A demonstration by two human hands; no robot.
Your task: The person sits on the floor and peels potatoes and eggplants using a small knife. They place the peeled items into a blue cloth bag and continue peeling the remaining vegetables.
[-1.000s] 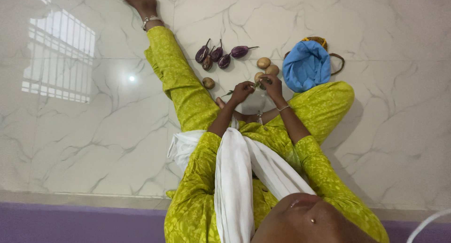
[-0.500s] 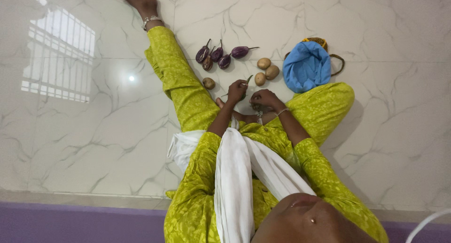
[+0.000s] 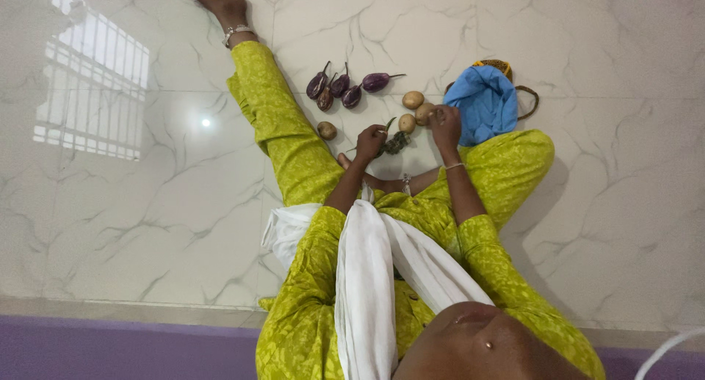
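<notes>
I sit on the marble floor in yellow-green clothes with one leg stretched out. My left hand point(image 3: 370, 140) is closed on a thin green pod point(image 3: 388, 123) that sticks out past the fingers. A small dark green bunch point(image 3: 397, 142) lies on the floor just right of that hand. My right hand point(image 3: 446, 122) reaches to the edge of the blue cloth bag point(image 3: 481, 105), its fingers against a brown potato point(image 3: 424, 114). I cannot tell whether it grips anything. Two more potatoes point(image 3: 413, 99) point(image 3: 406, 123) lie close by.
Several small purple aubergines point(image 3: 341, 85) lie in a cluster beyond the hands. One more potato point(image 3: 327, 130) rests against my outstretched leg point(image 3: 275, 116). A woven basket handle point(image 3: 530, 95) shows behind the blue bag. A white scarf point(image 3: 367, 277) hangs down my front.
My right hand went from the potatoes back to my lap, left the green bunch on the floor, then reached out to the bag's edge. My left hand has barely moved.
</notes>
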